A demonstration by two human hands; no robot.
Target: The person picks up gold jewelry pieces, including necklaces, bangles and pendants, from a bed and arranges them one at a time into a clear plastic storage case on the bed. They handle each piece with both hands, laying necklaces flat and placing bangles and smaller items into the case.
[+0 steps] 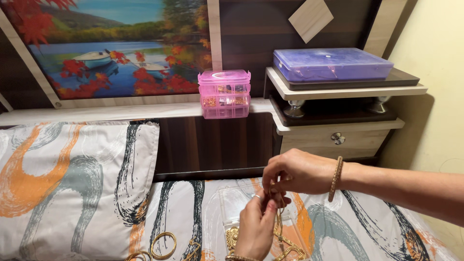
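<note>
Both hands up over the bed, working a gold chain. R hand comes in from the right, fingers curled down, thumb + index pinched tight on the chain's top end. L hand rises from below, fingertips closed on the same spot, just under the R pinch. Hands touching at the fingertips. Can't tell the exact link or clasp I've got, too small + partly hidden by fingers.

Chain hangs down from the pinch, runs between my hands and the clear box, lower part pools on the bedsheet near the bottom edge. Clear box sits open on the sheet right behind/under L hand, another gold piece visible inside at its near-left side.

Ring on an L finger, gold bracelet on R wrist, beaded one at L wrist, mostly cut off by frame.

Around: two gold bangles lie on the sheet left of the box, well clear of my hands. Pillow far left, same swirl print as the sheet. Pink stacked box on the headboard ledge, straight ahead. Purple flat case on the side shelf, upper right. Lake picture on the headboard behind.
</note>
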